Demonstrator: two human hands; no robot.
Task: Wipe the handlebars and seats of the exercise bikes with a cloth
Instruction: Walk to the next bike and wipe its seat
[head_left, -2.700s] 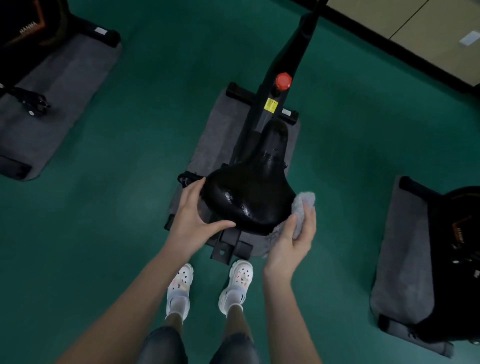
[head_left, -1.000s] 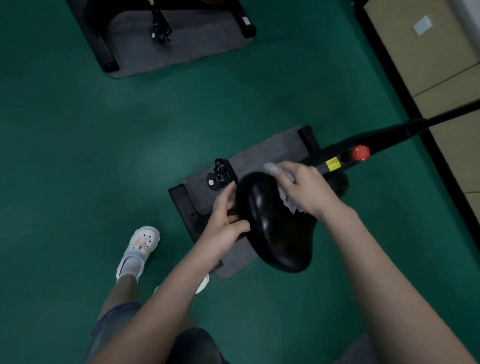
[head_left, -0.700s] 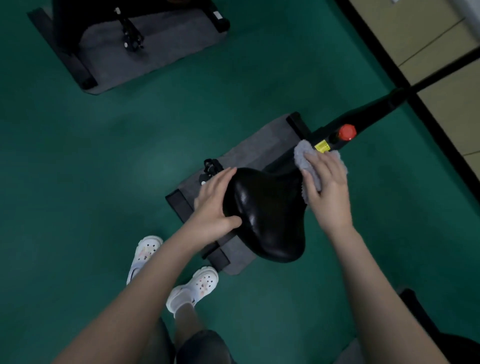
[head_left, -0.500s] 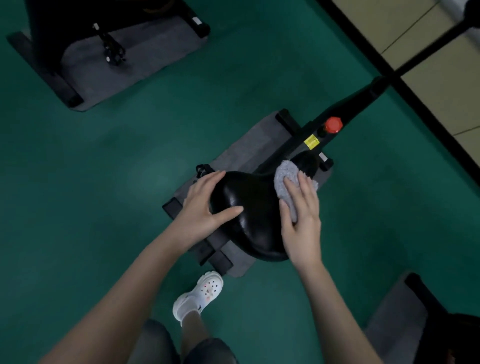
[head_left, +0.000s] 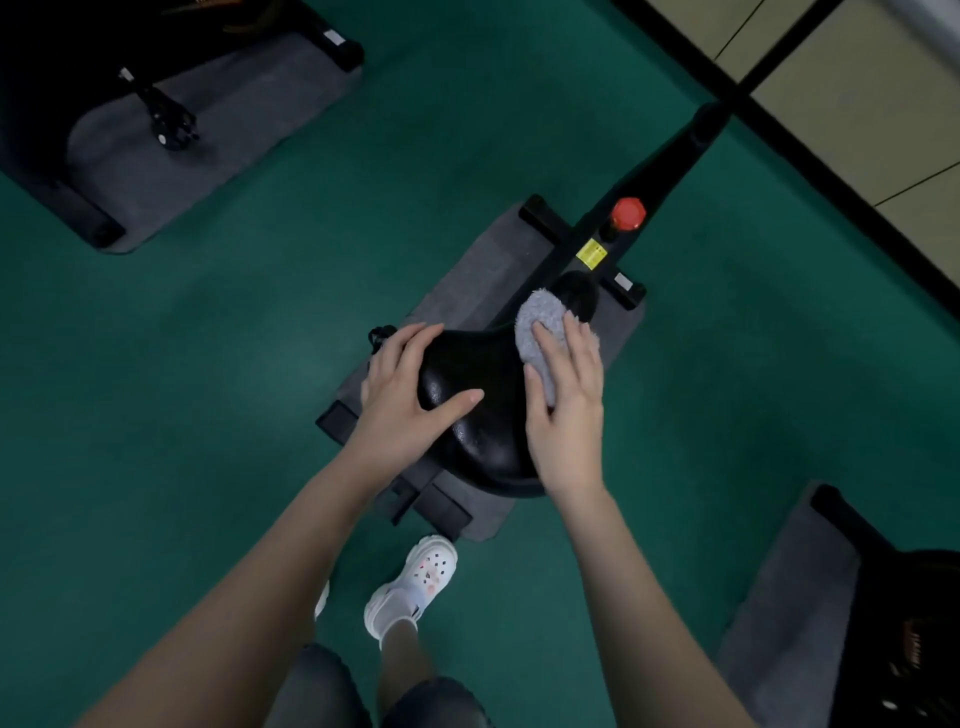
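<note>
Now the right hand (head_left: 566, 410) presses a grey cloth (head_left: 543, 338) flat-fingered onto the black bike saddle (head_left: 480, 415), whose left side the left hand (head_left: 402, 400) steadies, fingers spread.

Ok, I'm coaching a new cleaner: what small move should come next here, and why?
Probably draw the right hand and its grey cloth back along the black saddle toward its wide rear; the cloth sits near the nose while the left hand steadies the saddle.

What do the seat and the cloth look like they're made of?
Seat: smooth glossy black cover, likely vinyl or synthetic leather; light glints off it. Cloth: pale grey, fuzzy pile at its edges, probably microfibre or fleece.
</note>
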